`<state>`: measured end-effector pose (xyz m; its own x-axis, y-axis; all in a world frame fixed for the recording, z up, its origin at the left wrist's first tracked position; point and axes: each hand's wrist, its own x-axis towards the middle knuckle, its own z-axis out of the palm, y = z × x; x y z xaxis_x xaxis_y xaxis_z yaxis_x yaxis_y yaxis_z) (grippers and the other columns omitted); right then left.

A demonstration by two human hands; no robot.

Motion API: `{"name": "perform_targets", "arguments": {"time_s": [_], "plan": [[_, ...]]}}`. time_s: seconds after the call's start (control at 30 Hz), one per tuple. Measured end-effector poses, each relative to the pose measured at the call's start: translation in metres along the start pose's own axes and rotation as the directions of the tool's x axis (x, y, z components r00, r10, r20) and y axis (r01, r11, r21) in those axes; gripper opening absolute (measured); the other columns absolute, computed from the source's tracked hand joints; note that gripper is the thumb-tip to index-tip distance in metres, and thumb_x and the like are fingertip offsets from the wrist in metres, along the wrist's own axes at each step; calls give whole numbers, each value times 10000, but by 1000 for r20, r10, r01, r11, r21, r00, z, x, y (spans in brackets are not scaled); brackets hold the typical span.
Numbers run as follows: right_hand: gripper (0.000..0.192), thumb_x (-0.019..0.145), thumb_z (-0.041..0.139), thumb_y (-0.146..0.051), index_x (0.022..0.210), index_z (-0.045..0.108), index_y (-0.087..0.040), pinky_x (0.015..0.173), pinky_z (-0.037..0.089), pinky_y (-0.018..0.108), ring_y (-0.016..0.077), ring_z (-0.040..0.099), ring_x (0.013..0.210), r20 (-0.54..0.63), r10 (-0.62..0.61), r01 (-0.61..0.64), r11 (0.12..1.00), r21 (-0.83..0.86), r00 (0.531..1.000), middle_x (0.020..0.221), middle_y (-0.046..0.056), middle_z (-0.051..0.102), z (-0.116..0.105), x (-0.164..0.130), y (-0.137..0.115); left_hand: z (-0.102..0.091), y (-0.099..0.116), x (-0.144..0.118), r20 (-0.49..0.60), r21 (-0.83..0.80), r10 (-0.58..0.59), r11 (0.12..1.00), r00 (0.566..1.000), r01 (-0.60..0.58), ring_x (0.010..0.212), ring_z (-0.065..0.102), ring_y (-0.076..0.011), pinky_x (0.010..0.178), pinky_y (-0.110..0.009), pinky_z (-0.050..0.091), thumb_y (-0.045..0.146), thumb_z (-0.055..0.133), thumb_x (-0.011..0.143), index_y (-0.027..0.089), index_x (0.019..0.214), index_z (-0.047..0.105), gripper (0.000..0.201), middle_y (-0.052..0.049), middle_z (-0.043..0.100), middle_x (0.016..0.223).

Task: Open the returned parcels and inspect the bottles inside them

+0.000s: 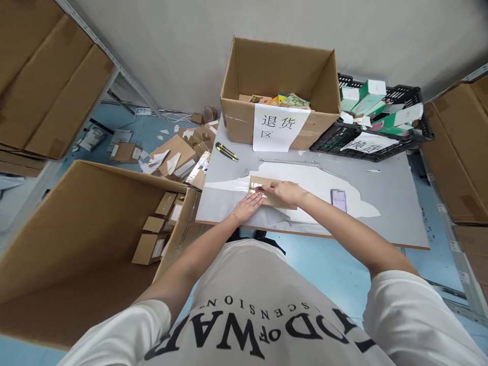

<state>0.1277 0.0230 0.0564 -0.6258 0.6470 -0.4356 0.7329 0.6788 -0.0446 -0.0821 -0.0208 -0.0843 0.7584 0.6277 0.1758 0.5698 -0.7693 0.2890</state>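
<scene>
Left hand (249,206) lies flat, fingers spread and released, palm down at the near left edge of the small flat brown cardboard parcel (280,201); right hand (285,192) rests on top of that parcel, fingers clenched around a small red-tipped cutter (260,188) at the taped left end; both forearms extend forward from the body; the parcel sits on the grey table (389,203), near its front edge. Open brown cardboard box with a white paper label (280,94) holds coloured packets; black plastic crate (381,137) holds green-and-white cartons; large brown carton on the floor (87,229) holds small brown boxes.
</scene>
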Motion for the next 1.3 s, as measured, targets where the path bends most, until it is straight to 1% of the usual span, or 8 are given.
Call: {"name": "perform_targets", "arguments": {"time_s": [0.13, 0.33, 0.53, 0.73, 0.87, 1.03, 1.2, 1.3], "plan": [[460, 936, 383, -199, 1394, 387, -239, 680, 450, 308, 246, 673, 845, 17, 6, -6, 1000, -3, 1000, 1126, 153, 613, -9, 1, -3, 2, -1, 0, -6, -1, 5, 1000, 1000, -5, 1334, 407, -212, 1120, -423, 328, 74, 351, 897, 141, 1342, 467, 464, -127, 522, 1363], [470, 933, 370, -181, 1399, 371, -244, 689, 448, 299, 236, 671, 862, 64, 38, -36, 999, -32, 997, 1105, 144, 620, -17, 4, -7, 5, -3, 2, -11, -27, -13, 1000, 1000, 12, 1334, 408, -207, 1121, -432, 330, 85, 325, 908, 150, 1341, 475, 463, -129, 523, 1360], [468, 936, 350, -174, 1396, 382, -250, 706, 447, 311, 252, 658, 917, 59, 31, -30, 999, -18, 998, 1157, 146, 604, -14, 8, -6, 4, -7, 2, -5, -40, -9, 999, 1000, 9, 1340, 396, -216, 1124, -441, 322, 72, 343, 897, 134, 1341, 474, 467, -143, 512, 1366], [487, 929, 360, -159, 1401, 378, -275, 688, 438, 293, 225, 669, 866, 44, 20, -19, 1000, -9, 999, 1143, 131, 609, -10, -1, 5, 3, -6, 2, 7, -22, -9, 1000, 1000, 9, 1339, 396, -208, 1130, -431, 319, 68, 344, 899, 156, 1336, 483, 467, -121, 518, 1366], [472, 914, 376, -142, 1363, 436, -275, 683, 431, 310, 239, 668, 845, 95, 47, -44, 999, -29, 994, 1081, 129, 632, -11, -17, 18, 2, -4, 2, -7, -20, -33, 999, 999, 32, 1347, 384, -209, 1122, -425, 331, 68, 333, 905, 160, 1338, 478, 467, -114, 510, 1376], [558, 893, 375, -99, 1406, 371, -318, 665, 422, 310, 234, 669, 823, 133, 80, -76, 997, -34, 988, 1105, 114, 632, -9, -51, 36, 3, -3, 3, -36, -41, -47, 998, 998, 46, 1337, 402, -198, 1130, -416, 319, 69, 342, 899, 172, 1337, 481, 471, -109, 527, 1362], [609, 852, 365, -29, 1394, 395, -306, 644, 409, 285, 217, 667, 816, 182, 140, -128, 989, -81, 973, 1092, 111, 636, 1, -79, 52, 3, -3, 3, 12, 23, -39, 999, 999, 39, 1355, 373, -200, 1138, -414, 295, 77, 345, 897, 154, 1373, 439, 491, -119, 500, 1386], [666, 833, 378, -12, 1422, 343, -320, 632, 399, 275, 209, 665, 803, 193, 138, -125, 989, -80, 971, 1077, 104, 635, 12, -93, 63, 3, -3, 2, 37, 61, -43, 997, 998, 41, 1357, 370, -201, 1137, -416, 293, 80, 343, 898, 155, 1381, 429, 496, -114, 496, 1391]]}}
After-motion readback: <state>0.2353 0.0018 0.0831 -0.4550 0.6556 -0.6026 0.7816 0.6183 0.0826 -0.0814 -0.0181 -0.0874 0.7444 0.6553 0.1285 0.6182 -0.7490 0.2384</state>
